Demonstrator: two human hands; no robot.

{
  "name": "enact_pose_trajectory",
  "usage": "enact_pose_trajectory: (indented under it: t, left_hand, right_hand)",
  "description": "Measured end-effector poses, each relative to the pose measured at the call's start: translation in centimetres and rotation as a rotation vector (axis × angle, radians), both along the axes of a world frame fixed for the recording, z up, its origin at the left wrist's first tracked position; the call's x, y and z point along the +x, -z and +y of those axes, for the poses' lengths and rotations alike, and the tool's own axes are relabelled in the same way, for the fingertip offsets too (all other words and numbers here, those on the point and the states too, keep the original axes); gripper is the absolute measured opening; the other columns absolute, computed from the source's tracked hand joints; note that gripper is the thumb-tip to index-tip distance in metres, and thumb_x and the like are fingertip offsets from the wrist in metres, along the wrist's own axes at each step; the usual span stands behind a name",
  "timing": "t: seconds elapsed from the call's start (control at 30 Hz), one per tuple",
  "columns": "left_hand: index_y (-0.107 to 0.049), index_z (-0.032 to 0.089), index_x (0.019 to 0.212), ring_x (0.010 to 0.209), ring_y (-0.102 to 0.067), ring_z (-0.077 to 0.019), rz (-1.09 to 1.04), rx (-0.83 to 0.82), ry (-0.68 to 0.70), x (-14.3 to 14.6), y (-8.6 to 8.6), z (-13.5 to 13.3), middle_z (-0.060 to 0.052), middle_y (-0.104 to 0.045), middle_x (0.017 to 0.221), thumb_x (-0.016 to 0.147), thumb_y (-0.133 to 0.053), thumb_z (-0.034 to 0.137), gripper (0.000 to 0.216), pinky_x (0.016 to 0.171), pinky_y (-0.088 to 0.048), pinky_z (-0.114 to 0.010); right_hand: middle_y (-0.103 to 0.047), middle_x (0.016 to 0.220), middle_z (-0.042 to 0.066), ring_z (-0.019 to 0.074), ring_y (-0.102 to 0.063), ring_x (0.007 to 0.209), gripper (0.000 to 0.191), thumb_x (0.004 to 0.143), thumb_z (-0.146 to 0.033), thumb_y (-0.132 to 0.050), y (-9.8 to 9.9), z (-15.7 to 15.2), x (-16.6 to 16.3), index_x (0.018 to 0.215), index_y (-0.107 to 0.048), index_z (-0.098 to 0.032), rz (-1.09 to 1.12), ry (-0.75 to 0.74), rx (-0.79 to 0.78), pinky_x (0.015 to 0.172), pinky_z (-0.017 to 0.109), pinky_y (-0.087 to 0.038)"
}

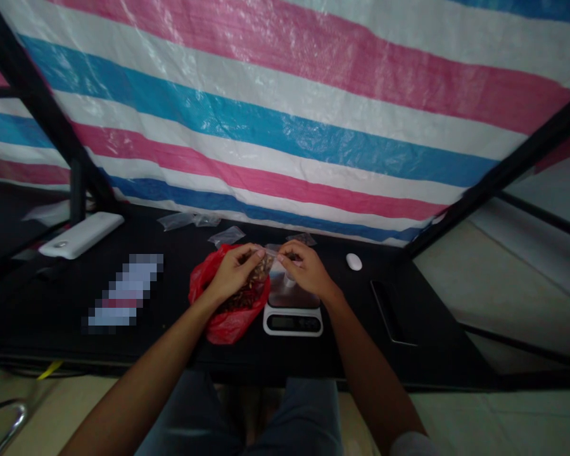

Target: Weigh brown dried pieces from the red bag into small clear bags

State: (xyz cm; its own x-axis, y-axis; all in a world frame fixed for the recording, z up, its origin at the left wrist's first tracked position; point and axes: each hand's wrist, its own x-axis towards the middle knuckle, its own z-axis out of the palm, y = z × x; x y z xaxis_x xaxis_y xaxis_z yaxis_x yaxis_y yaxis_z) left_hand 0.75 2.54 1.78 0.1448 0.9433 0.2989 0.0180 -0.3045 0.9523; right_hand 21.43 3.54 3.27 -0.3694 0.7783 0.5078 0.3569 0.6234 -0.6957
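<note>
Between my two hands is a small clear plastic bag (pixel 262 268) with brown, seed-like pieces inside. My left hand (pixel 236 271) pinches its left upper edge, and my right hand (pixel 304 268) pinches the right end of its top. Below my left hand sits an open red plastic bag (pixel 230 328), holding many more of the dark brown pieces. A white kitchen scale (pixel 293 322) with a metal plate stands beside it, under my right hand. A small whitish object (pixel 289 280) shows above the plate, partly covered by my right hand.
Several clear plastic bags (pixel 227 237) lie along the back of the black table (pixel 171 351). A white box-like device (pixel 83 234) and a blurred-out flat object (pixel 126 291) lie left. A white oval case (pixel 354 261) and a dark phone (pixel 386 310) lie right. A striped sheet (pixel 285 139) hangs behind.
</note>
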Motion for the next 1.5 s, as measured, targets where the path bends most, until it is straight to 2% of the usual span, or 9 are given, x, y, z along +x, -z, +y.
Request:
enact_pose_trajectory:
  t: [0.17, 0.3, 0.67, 0.87, 1.03, 1.23, 1.5]
  left_hand:
    - [-0.076, 0.018, 0.086, 0.076, -0.070, -0.0219, -0.036, -0.071, -0.044, 0.0, 0.0, 0.2, -0.005, -0.078, 0.084, 0.077, -0.075, 0.066, 0.049, 0.072, -0.057, -0.032]
    - [-0.075, 0.018, 0.089, 0.080, -0.074, -0.0230, -0.102, -0.125, -0.070, 0.0, 0.1, 0.3, -0.007, -0.081, 0.090, 0.074, -0.080, 0.063, 0.048, 0.077, -0.059, -0.034]
    - [-0.075, 0.020, 0.086, 0.081, -0.072, -0.0223, -0.079, -0.076, -0.169, -0.2, -0.5, -0.1, -0.003, -0.079, 0.086, 0.078, -0.075, 0.054, 0.034, 0.077, -0.059, -0.034]
    - [-0.076, 0.019, 0.082, 0.085, -0.071, -0.0224, -0.065, -0.001, -0.174, -0.1, -0.7, -0.4, -0.004, -0.078, 0.087, 0.078, -0.077, 0.050, 0.031, 0.082, -0.058, -0.034]
    - [-0.074, 0.017, 0.086, 0.081, -0.070, -0.0208, -0.090, -0.058, -0.106, 0.1, -0.4, -0.6, -0.005, -0.077, 0.086, 0.079, -0.078, 0.054, 0.038, 0.078, -0.058, -0.033]
    - [-0.075, 0.016, 0.084, 0.077, -0.069, -0.0200, -0.062, -0.035, -0.069, 0.5, -0.1, -0.6, -0.005, -0.076, 0.084, 0.079, -0.079, 0.050, 0.035, 0.073, -0.058, -0.032]
    - [-0.079, 0.018, 0.081, 0.091, -0.072, -0.0229, -0.045, 0.097, -0.054, 0.4, 0.1, -0.3, -0.008, -0.078, 0.091, 0.082, -0.078, 0.040, 0.022, 0.087, -0.057, -0.035]
  right_hand:
    - [-0.064, 0.088, 0.004, 0.0190, -0.061, 0.086, 0.017, 0.098, -0.028, -0.056, -0.1, -0.1, 0.0, 0.083, -0.060, -0.021, -0.025, 0.035, 0.021, 0.081, 0.033, -0.047]
    - [-0.066, 0.091, 0.005, 0.0192, -0.063, 0.087, 0.013, 0.095, -0.029, -0.060, 0.3, -0.2, -0.3, 0.085, -0.063, -0.021, 0.030, 0.042, 0.037, 0.082, 0.034, -0.048]
    - [-0.070, 0.089, 0.005, 0.0193, -0.065, 0.087, 0.015, 0.093, -0.030, -0.063, 0.4, -0.5, -1.4, 0.082, -0.065, -0.021, 0.086, 0.057, 0.039, 0.085, 0.035, -0.051]
    - [-0.070, 0.091, 0.006, 0.0198, -0.065, 0.088, 0.013, 0.094, -0.030, -0.063, 0.5, -0.8, -1.8, 0.085, -0.066, -0.022, 0.116, 0.093, 0.040, 0.083, 0.035, -0.051]
    - [-0.069, 0.091, 0.006, 0.0195, -0.065, 0.089, 0.011, 0.094, -0.027, -0.060, 0.3, -1.1, -1.9, 0.085, -0.063, -0.022, 0.094, 0.097, 0.049, 0.084, 0.035, -0.051]
    - [-0.070, 0.090, 0.005, 0.0196, -0.065, 0.088, 0.010, 0.092, -0.024, -0.060, 0.1, -1.3, -2.0, 0.083, -0.063, -0.022, 0.088, 0.072, 0.089, 0.087, 0.037, -0.050]
    - [-0.070, 0.090, 0.005, 0.0193, -0.065, 0.088, 0.010, 0.093, -0.024, -0.063, 0.2, -1.6, -2.3, 0.083, -0.065, -0.021, 0.064, 0.089, 0.137, 0.087, 0.036, -0.049]
